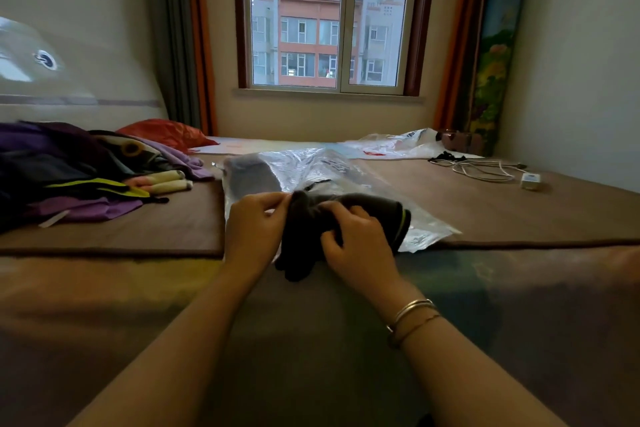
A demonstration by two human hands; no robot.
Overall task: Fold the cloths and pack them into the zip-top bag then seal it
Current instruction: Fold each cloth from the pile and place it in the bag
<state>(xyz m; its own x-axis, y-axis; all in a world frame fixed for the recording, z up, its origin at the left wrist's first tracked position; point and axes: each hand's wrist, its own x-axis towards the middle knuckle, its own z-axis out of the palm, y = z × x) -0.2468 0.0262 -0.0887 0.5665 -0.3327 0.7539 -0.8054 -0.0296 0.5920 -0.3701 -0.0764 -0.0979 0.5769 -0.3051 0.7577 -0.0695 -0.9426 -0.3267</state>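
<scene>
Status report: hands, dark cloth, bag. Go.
Left hand pinching, right hand gripping the dark grey bundled cloth. Cloth at mouth of clear plastic zip-top bag, unsealed. Nothing in the way.

My forearms were bare, no sleeves reaching them. Two thin gold-toned bangles sat on my right wrist. My left hand and right hand wore no gloves.
</scene>
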